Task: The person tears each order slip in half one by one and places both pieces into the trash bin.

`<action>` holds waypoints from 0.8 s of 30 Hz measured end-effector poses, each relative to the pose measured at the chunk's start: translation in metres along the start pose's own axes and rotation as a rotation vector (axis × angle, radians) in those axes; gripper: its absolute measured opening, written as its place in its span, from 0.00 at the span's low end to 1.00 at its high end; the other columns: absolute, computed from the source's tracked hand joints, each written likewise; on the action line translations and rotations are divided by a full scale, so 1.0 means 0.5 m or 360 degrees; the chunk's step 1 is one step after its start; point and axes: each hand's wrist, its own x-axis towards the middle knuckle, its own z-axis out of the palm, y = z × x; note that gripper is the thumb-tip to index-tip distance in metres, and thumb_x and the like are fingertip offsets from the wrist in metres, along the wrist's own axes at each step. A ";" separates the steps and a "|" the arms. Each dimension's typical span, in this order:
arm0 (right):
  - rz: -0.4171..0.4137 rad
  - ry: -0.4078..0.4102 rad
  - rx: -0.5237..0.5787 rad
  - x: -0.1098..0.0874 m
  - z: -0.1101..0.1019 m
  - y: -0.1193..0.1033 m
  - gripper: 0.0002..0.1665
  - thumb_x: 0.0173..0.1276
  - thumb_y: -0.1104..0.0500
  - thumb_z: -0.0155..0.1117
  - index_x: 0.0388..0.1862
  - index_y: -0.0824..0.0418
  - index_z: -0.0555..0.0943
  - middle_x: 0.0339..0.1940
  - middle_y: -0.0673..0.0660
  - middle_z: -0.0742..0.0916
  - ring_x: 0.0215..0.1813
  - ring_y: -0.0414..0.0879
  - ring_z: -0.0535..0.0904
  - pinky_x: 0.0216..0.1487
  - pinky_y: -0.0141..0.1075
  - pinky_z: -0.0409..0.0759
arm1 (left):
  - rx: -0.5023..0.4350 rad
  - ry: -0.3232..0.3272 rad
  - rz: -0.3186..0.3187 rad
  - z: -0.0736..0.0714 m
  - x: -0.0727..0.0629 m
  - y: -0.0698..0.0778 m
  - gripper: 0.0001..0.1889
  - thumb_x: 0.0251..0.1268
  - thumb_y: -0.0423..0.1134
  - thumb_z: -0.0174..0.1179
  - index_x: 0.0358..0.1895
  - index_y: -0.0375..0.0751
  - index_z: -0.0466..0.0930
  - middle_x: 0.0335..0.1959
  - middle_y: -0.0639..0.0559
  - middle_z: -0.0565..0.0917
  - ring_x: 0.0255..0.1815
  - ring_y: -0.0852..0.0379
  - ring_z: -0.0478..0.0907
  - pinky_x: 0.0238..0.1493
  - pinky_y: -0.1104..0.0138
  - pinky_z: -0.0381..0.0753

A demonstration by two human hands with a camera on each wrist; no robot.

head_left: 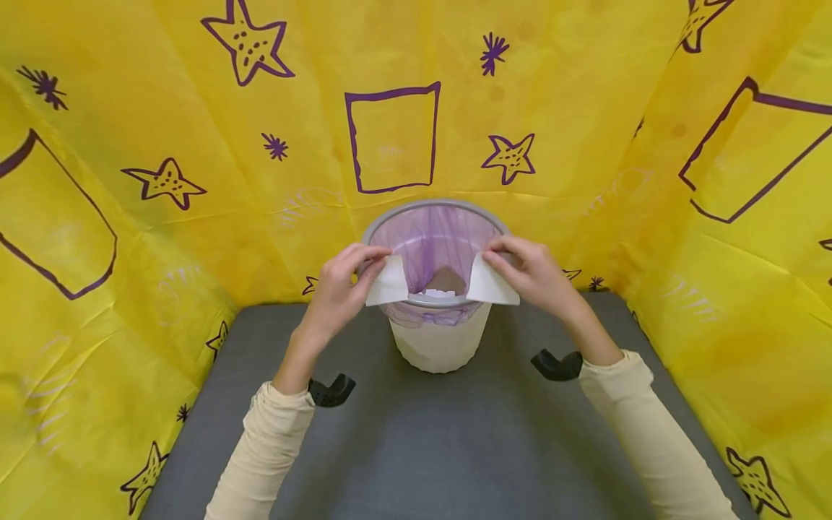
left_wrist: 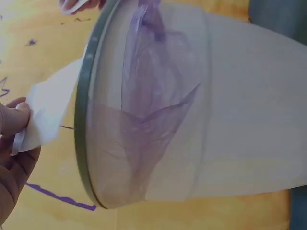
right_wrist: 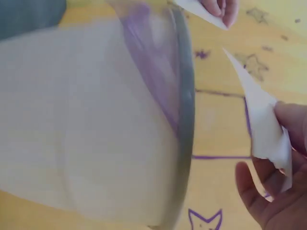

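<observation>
My left hand point(head_left: 344, 278) pinches a white piece of paper point(head_left: 388, 282) between thumb and fingers, at the left of a bin's rim. On the other side, my right hand point(head_left: 529, 271) pinches a second white piece of paper point(head_left: 490, 283); its lower edge looks ragged in the right wrist view point(right_wrist: 268, 129). Both pieces overlap the front of the grey rim in the head view. The white bin point(head_left: 438, 343) stands upright, lined with a translucent purple bag point(head_left: 448, 231) folded over the rim. Some white scraps point(head_left: 437, 293) show inside it.
The bin stands on a dark grey table point(head_left: 429, 448), near its back edge. A yellow cloth point(head_left: 416, 43) with purple drawings hangs behind and at both sides. Black curved wrist mounts point(head_left: 333, 390) stick out inward from both forearms.
</observation>
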 end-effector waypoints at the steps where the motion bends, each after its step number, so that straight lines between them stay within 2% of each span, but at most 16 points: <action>1: 0.0028 0.0000 -0.0021 0.021 -0.001 0.006 0.05 0.66 0.68 0.63 0.39 0.67 0.83 0.36 0.60 0.88 0.35 0.43 0.78 0.35 0.21 0.73 | 0.0003 -0.0020 -0.0008 0.004 0.019 -0.007 0.09 0.63 0.28 0.62 0.45 0.35 0.85 0.39 0.44 0.86 0.33 0.56 0.76 0.35 0.74 0.73; 3: 0.0071 -0.0017 -0.0078 0.054 0.004 0.022 0.06 0.67 0.65 0.63 0.40 0.67 0.83 0.37 0.61 0.88 0.37 0.46 0.79 0.38 0.24 0.74 | 0.0012 -0.0062 -0.0038 0.014 0.047 -0.022 0.09 0.64 0.29 0.61 0.45 0.35 0.85 0.40 0.43 0.86 0.35 0.55 0.77 0.38 0.72 0.75; 6: 0.0080 -0.0051 -0.0129 0.078 0.021 0.046 0.07 0.68 0.63 0.63 0.40 0.67 0.83 0.37 0.61 0.88 0.38 0.50 0.81 0.40 0.30 0.77 | 0.0010 -0.0099 -0.0066 0.033 0.065 -0.038 0.09 0.65 0.29 0.60 0.45 0.34 0.85 0.40 0.42 0.86 0.39 0.52 0.80 0.42 0.66 0.78; 9: 0.0069 -0.0079 -0.0146 0.084 0.035 0.059 0.07 0.67 0.63 0.63 0.39 0.67 0.83 0.37 0.62 0.88 0.38 0.51 0.82 0.40 0.37 0.79 | 0.0005 -0.0124 -0.0067 0.046 0.070 -0.046 0.08 0.65 0.29 0.60 0.45 0.33 0.84 0.40 0.42 0.86 0.42 0.51 0.81 0.45 0.62 0.81; 13: 0.0087 -0.0092 -0.0126 0.088 0.037 0.059 0.07 0.68 0.64 0.63 0.39 0.69 0.82 0.37 0.63 0.88 0.39 0.52 0.82 0.41 0.39 0.80 | -0.0006 -0.0134 -0.0071 0.048 0.076 -0.048 0.08 0.65 0.28 0.60 0.45 0.33 0.84 0.40 0.41 0.86 0.42 0.50 0.81 0.44 0.62 0.81; 20: 0.0123 -0.0097 -0.0084 0.102 0.031 0.052 0.08 0.68 0.64 0.63 0.40 0.69 0.82 0.38 0.64 0.88 0.41 0.53 0.82 0.43 0.41 0.80 | 0.0001 -0.0148 -0.0095 0.044 0.094 -0.048 0.09 0.65 0.29 0.60 0.45 0.34 0.84 0.40 0.42 0.86 0.40 0.51 0.80 0.40 0.66 0.76; 24: 0.0141 -0.0137 -0.0092 0.105 0.031 0.057 0.08 0.69 0.63 0.62 0.41 0.69 0.82 0.38 0.64 0.88 0.42 0.54 0.82 0.47 0.44 0.82 | 0.0029 -0.0190 -0.0118 0.046 0.102 -0.051 0.09 0.65 0.29 0.60 0.46 0.34 0.84 0.41 0.41 0.86 0.41 0.49 0.80 0.42 0.63 0.78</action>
